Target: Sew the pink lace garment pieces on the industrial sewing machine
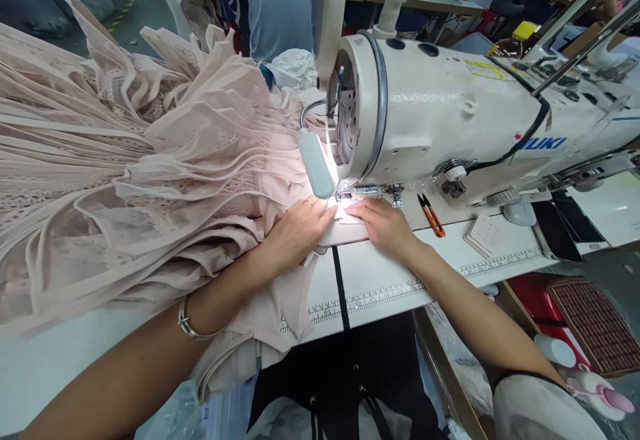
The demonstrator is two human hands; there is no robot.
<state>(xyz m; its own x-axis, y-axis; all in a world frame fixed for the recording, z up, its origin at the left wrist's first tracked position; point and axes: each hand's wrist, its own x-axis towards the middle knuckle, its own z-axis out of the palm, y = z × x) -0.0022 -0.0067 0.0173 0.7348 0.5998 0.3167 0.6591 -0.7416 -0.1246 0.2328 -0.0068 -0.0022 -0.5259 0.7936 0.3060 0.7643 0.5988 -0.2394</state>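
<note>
My left hand (pixel 297 232) is at the needle area of a white sewing machine (pixel 425 107), its fingers closed on the edge of a pale pink lace-trimmed garment (pixel 215 153). On the other side of the needle, my right hand (pixel 386 228) has its fingers together on a small brightly lit piece of pale fabric (pixel 350 217). The fingertips of both hands almost meet below the presser foot. A grey-green clip-on lamp (pixel 318 163) hangs just above my left fingers and partly hides the needle. Orange-handled thread snips (pixel 431 216) lie right of my right hand.
Heaped pink garments cover the left of the white table (pixel 380 290), some hanging over its front edge. A printed ruler strip (pixel 500 263) runs along that edge. Paper tags (pixel 483 235) and a black tray (pixel 557 230) lie at right. A person in blue (pixel 280 7) is behind.
</note>
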